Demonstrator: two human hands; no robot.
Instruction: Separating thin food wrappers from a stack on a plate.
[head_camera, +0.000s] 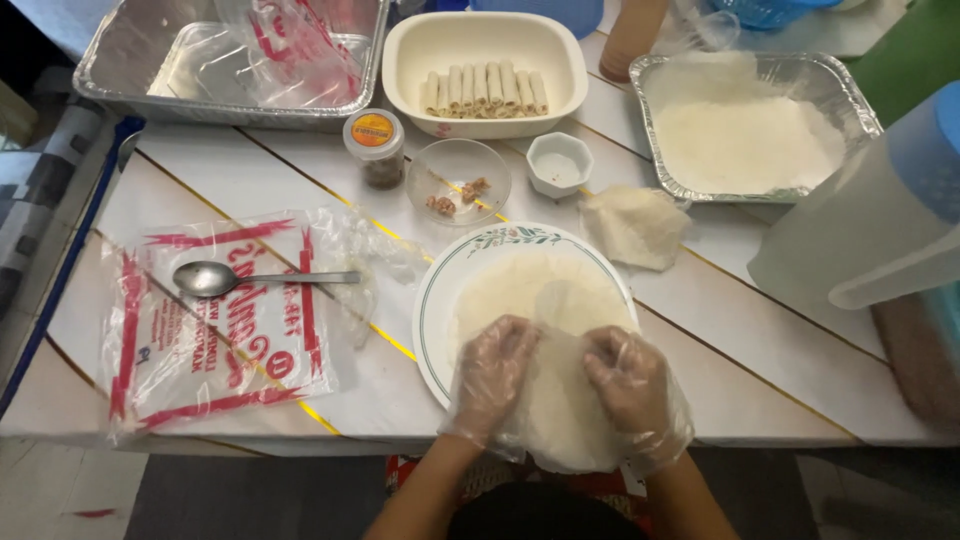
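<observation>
**Peeling a wrapper at the near edge**

Gripping from both sides now: the left hand (492, 372) and right hand (632, 385), each in a clear plastic glove, pinch a thin round wrapper (562, 400) at the table's (780, 385) near edge, half over the floral-rimmed plate (440, 300) and half hanging off toward the person. Fingers are curled together and closed on the sheet's upper margin, thumbs underneath as far as one can tell. It looks feather-light, limp and easily torn, so the edge is the place to hold it, gently. More wrappers lie stacked on the plate. A spoon (215, 277) rests on a printed plastic bag (200, 340) toward the left edge.
</observation>
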